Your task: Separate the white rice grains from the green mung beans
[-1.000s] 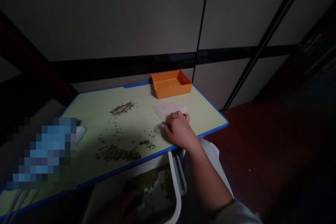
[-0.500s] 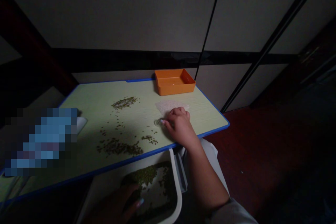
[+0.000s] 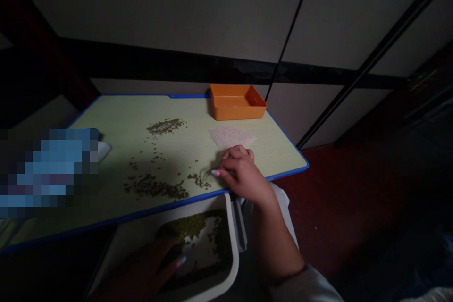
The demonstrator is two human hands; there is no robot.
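My right hand (image 3: 244, 170) rests over the table's near right part, fingers curled and thumb pressed in. It holds a small, thin, curved see-through piece (image 3: 205, 173), too faint to name, whose tip is at a little cluster of green beans (image 3: 199, 180). Just beyond the knuckles lies a flat heap of white rice-like grains (image 3: 231, 137). Lower down, in shadow, my left hand (image 3: 159, 259) reaches into a white tub (image 3: 231, 264) below the table edge, thumb and fingers apart beside a mound of green beans (image 3: 193, 225).
The pale table (image 3: 123, 113) has a blue rim. An orange box (image 3: 239, 112) stands at its back right. Mixed beans and grains (image 3: 166, 126) lie further back, with a dark bean heap (image 3: 155, 188) near the front edge. A blurred-out blue thing (image 3: 53, 165) is at left.
My right hand has moved slightly left and nearer the table edge, bringing the see-through piece to the small bean cluster. My left hand stays in the tub. The view has shifted a little.
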